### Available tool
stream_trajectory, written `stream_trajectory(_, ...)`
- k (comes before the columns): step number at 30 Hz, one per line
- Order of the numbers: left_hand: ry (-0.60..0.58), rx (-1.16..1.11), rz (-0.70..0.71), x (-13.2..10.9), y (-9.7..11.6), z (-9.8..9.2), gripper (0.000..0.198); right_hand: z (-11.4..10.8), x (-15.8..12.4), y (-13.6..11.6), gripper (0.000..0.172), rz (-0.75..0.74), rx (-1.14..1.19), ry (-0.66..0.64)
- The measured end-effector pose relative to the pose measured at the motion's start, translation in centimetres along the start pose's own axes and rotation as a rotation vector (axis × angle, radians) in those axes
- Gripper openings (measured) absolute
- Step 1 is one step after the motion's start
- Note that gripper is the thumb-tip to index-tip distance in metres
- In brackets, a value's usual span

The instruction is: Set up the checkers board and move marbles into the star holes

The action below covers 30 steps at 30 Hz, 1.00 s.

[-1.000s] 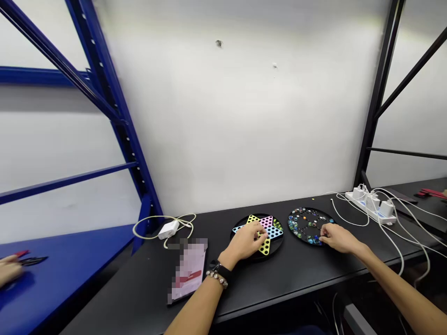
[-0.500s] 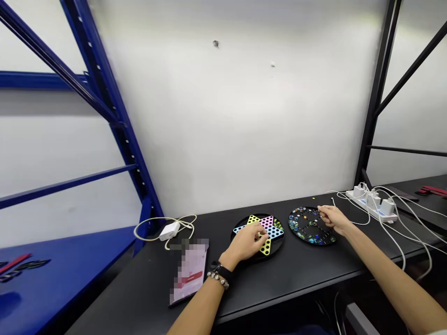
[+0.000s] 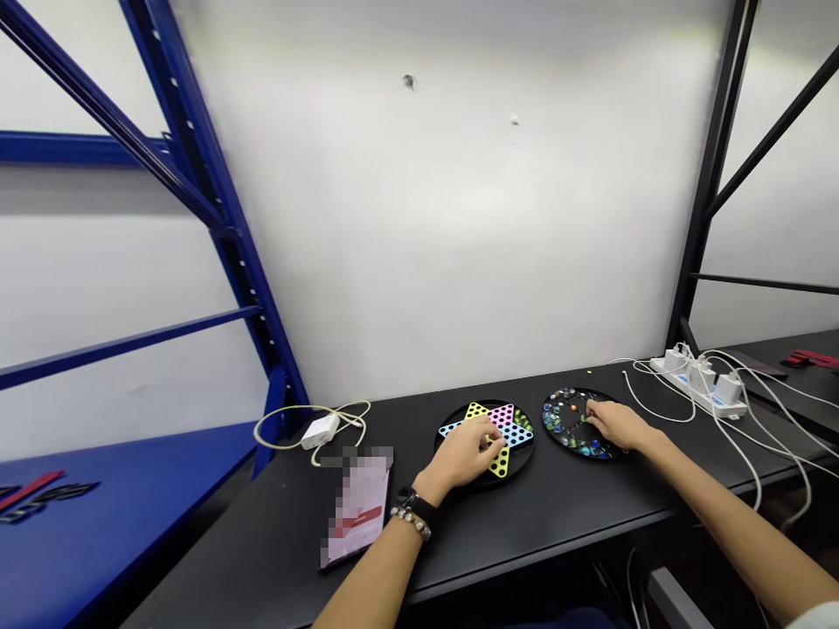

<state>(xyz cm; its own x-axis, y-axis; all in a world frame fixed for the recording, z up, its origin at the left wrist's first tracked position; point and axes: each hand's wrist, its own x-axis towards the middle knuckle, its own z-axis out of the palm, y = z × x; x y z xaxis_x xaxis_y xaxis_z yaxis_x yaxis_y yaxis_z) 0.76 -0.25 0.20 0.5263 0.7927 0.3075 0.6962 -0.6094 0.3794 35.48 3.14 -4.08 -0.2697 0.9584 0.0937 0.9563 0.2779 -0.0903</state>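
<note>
A round black Chinese checkers board (image 3: pixel 523 454) lies on the table, with a star of yellow, pink and blue holed points. My left hand (image 3: pixel 462 450) rests over its left part, fingers loosely curled and the thumb apart from them; no object shows in it. Green marbles (image 3: pixel 523 417) sit in the board's upper right side pocket. To the right is a round black tray (image 3: pixel 569 447) with many glass marbles (image 3: pixel 556 424) around its edge. My right hand (image 3: pixel 616 423) reaches down into this tray, fingertips pinched together near its middle; whatever they hold is hidden.
A tablet-like screen (image 3: pixel 360 511), partly blurred, lies left of my left forearm. Behind it is a white charger (image 3: pixel 320 432) with a coiled cable. A power strip (image 3: pixel 698 384) with plugs and loose white cables stands at right. A blue metal frame (image 3: pixel 229 227) rises at left.
My right hand has moved left and slightly down, from above the tray's right rim to its middle. My left hand stays on the board.
</note>
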Motion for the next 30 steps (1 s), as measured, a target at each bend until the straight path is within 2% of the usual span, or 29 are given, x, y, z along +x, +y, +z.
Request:
stream_trajectory(5, -0.005, -0.003, -0.006, 0.0, -0.1, 0.0, 0.026, 0.7, 0.5, -0.2, 0.023, -0.036, -0.114, 0.005)
stream_trajectory(8, -0.007, -0.002, -0.007, 0.0, -0.1, 0.0, 0.026, 1.5, 0.9, 0.1, 0.017, -0.043, -0.03, 0.026)
stream_trajectory(10, -0.002, 0.004, -0.003, 0.0, -0.2, 0.0, 0.026, 1.7, 1.3, 0.6, 0.013, -0.035, 0.182, 0.065)
stream_trajectory(15, 0.004, 0.008, 0.007, 0.0, -0.3, 0.2, 0.026, 0.2, 2.8, 2.5, 0.022, 0.133, 1.176, 0.28)
stream_trajectory(17, 0.002, 0.0, 0.007, 0.0, -0.4, 0.2, 0.026, -0.7, 3.7, 2.9, 0.022, 0.203, 1.4, 0.333)
stream_trajectory(18, 0.0, -0.004, 0.007, 0.0, -0.4, 0.2, 0.026, -1.1, 4.2, 2.9, 0.021, 0.242, 1.388, 0.345)
stream_trajectory(21, -0.001, 0.001, 0.006, 0.0, -0.3, 0.1, 0.027, -1.4, 6.0, 2.2, 0.021, 0.366, 1.105, 0.328)
stream_trajectory(26, -0.012, 0.03, -0.002, -0.1, -0.1, 0.0, 0.027, -0.1, 8.5, -0.6, 0.029, 0.344, 0.467, 0.129)
stream_trajectory(30, -0.012, 0.03, 0.001, -0.1, -0.1, 0.0, 0.026, 0.8, 9.0, -2.3, 0.026, 0.355, 0.298, 0.063)
